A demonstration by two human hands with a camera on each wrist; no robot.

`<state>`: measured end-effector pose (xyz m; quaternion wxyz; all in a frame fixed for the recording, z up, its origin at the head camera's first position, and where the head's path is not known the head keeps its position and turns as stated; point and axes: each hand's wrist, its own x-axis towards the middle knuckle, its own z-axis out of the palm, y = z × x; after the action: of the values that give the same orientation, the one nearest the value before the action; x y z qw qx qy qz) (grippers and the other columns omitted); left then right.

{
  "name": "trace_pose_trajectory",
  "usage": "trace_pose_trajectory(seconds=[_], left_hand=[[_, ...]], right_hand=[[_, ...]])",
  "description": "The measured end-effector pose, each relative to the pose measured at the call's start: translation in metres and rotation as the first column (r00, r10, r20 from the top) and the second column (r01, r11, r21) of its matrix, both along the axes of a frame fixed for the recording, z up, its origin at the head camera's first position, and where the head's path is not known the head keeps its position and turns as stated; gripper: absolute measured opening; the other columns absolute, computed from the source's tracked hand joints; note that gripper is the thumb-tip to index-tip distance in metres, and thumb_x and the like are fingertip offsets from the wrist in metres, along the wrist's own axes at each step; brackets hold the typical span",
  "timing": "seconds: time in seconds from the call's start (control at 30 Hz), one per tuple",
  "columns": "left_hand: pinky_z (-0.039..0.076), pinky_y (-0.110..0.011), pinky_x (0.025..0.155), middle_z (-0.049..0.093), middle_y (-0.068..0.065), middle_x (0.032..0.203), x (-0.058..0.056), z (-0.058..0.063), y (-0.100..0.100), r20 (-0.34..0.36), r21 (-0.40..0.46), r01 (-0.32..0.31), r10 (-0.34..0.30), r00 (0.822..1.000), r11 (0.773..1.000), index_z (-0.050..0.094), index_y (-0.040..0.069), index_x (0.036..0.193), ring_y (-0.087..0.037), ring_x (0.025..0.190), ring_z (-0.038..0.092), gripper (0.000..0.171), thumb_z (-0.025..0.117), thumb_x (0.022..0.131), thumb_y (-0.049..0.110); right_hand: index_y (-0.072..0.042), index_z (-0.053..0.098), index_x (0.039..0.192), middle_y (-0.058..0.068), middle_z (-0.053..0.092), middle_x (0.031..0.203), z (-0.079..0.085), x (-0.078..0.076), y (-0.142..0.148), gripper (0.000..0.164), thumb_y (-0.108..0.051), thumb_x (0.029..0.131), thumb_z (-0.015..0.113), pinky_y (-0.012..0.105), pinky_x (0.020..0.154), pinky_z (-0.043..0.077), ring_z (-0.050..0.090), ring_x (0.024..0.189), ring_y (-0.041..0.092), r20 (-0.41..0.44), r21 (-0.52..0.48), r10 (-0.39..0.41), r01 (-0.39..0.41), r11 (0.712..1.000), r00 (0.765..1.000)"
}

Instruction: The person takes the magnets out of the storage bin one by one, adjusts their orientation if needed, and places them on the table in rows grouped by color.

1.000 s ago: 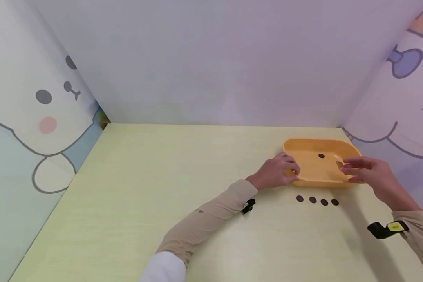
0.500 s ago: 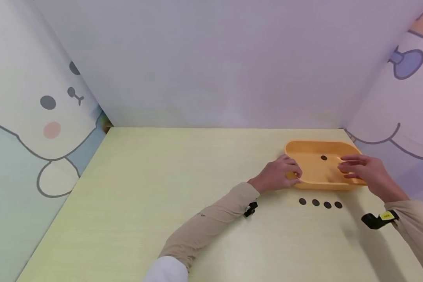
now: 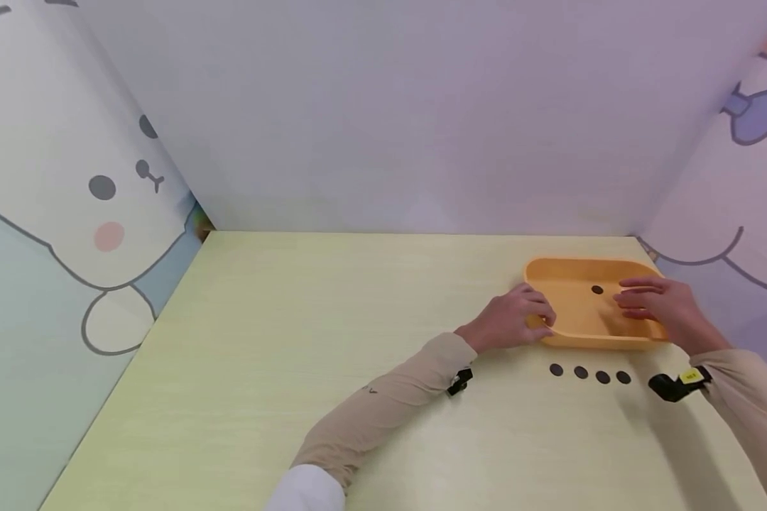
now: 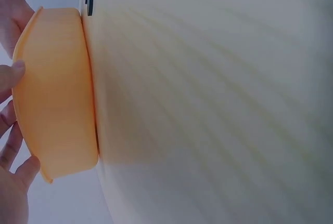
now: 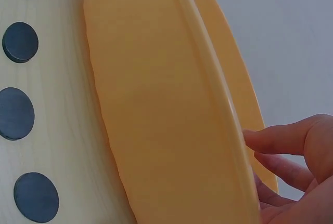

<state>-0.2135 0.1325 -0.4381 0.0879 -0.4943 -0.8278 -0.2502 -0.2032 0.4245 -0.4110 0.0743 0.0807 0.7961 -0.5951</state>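
Observation:
An orange oval tray (image 3: pixel 569 266) stands at the back right of the table. My left hand (image 3: pixel 511 316) holds its left rim, thumb at the front. The left wrist view shows those fingers (image 4: pixel 27 171) against the rim. Over the right part of the tray, my right hand (image 3: pixel 665 305) has its fingers reaching inward and spread, with no thing seen between them. In the right wrist view, the near wall hides part of the right fingertips. One dark round disc (image 3: pixel 597 289) lies in the tray. Several similar black discs (image 5: pixel 21 42) lie in a row before it.
The pale wooden table (image 3: pixel 358 298) is bounded by a plain back wall (image 3: pixel 390 128) and side walls printed with cartoon figures. Close behind the tray is the table's back right corner. A black wrist camera (image 3: pixel 677 385) sits on my right sleeve.
The head view has turned slightly left. My right hand has moved a little left over the tray, and a small brownish patch by its fingertips no longer shows. My left hand keeps its hold.

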Motion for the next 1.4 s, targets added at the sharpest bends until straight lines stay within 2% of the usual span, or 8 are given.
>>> trace_pose_trajectory(seconds=[0.3,0.4,0.53,0.63,0.87,1.07,1.3,1.4], left_hand=[[0.035,-0.007,0.078,0.061,0.012,0.099,0.0,0.001,0.0,-0.001,-0.006,-0.014,0.014,1.0,1.0,0.07,0.021,0.09,-0.005,0.098,0.046,0.01,0.07,0.086,0.031],[0.035,-0.007,0.078,0.061,0.013,0.098,0.001,0.001,0.0,0.004,-0.008,-0.014,0.014,1.0,1.0,0.07,0.021,0.09,-0.005,0.098,0.046,0.011,0.07,0.086,0.031],[0.035,-0.007,0.077,0.061,0.013,0.098,0.001,0.001,0.001,0.003,-0.016,-0.014,0.015,1.0,1.0,0.07,0.022,0.09,-0.005,0.097,0.046,0.011,0.07,0.086,0.032],[0.035,-0.007,0.077,0.061,0.013,0.098,0.001,0.001,0.001,0.002,-0.017,-0.013,0.013,1.0,1.0,0.07,0.022,0.09,-0.004,0.097,0.046,0.011,0.07,0.086,0.032],[0.035,-0.008,0.08,0.06,0.013,0.098,0.0,0.001,0.001,-0.001,-0.031,-0.016,0.016,1.0,0.999,0.07,0.022,0.091,-0.004,0.098,0.046,0.011,0.07,0.086,0.032],[0.035,-0.007,0.081,0.06,0.014,0.1,-0.001,0.001,0.003,0.001,-0.036,-0.016,0.016,1.0,0.999,0.07,0.023,0.091,-0.004,0.099,0.046,0.011,0.069,0.087,0.033],[0.034,-0.007,0.081,0.061,0.014,0.099,-0.002,0.002,0.003,0.002,-0.038,-0.017,0.017,1.0,0.999,0.07,0.022,0.091,-0.004,0.099,0.046,0.012,0.07,0.086,0.033],[0.034,-0.007,0.082,0.061,0.013,0.099,-0.001,0.002,0.003,0.004,-0.04,-0.016,0.016,1.0,0.999,0.07,0.022,0.092,-0.004,0.098,0.046,0.012,0.07,0.086,0.033]], right_hand=[[-0.035,0.064,0.08,-0.015,0.068,0.076,-0.006,-0.016,-0.002,0.022,-0.015,0.087,0.069,0.026,0.066,0.054,0.069,0.069,0.013,0.066,0.024,-0.03,0.029,0.999,0.997],[-0.022,0.064,0.094,-0.015,0.068,0.075,-0.008,-0.019,-0.001,0.009,-0.017,0.088,0.069,0.025,0.067,0.053,0.069,0.07,0.013,0.091,0.055,-0.043,0.038,0.998,0.995],[0.003,0.048,0.125,-0.018,0.065,0.073,-0.013,-0.022,-0.001,0.046,-0.023,0.09,0.065,0.024,0.067,0.053,0.068,0.07,0.01,0.109,0.145,-0.047,0.031,0.989,0.993],[0.009,0.036,0.135,-0.02,0.063,0.072,-0.016,-0.025,0.0,0.064,-0.028,0.091,0.064,0.025,0.066,0.052,0.067,0.07,0.006,0.119,0.217,-0.042,0.015,0.976,0.992],[0.013,0.044,0.128,-0.019,0.064,0.075,-0.021,-0.032,-0.001,0.061,-0.029,0.09,0.065,0.023,0.067,0.051,0.066,0.072,0.006,0.1,0.229,0.003,-0.026,0.973,0.995],[-0.01,0.069,0.085,-0.013,0.067,0.068,-0.024,-0.039,-0.001,0.006,-0.013,0.089,0.066,0.025,0.063,0.054,0.068,0.065,0.009,0.059,0.081,-0.036,0.031,0.996,0.998],[0.02,0.059,0.1,-0.007,0.066,0.063,-0.026,-0.045,-0.01,0.032,-0.008,0.086,0.066,0.03,0.059,0.054,0.066,0.058,0.01,-0.006,0.246,-0.051,0.051,0.968,0.999],[0.022,0.057,0.102,-0.001,0.065,0.062,-0.028,-0.047,-0.013,0.037,-0.008,0.084,0.069,0.03,0.055,0.053,0.064,0.054,0.01,-0.031,0.329,-0.051,0.058,0.943,0.998]])
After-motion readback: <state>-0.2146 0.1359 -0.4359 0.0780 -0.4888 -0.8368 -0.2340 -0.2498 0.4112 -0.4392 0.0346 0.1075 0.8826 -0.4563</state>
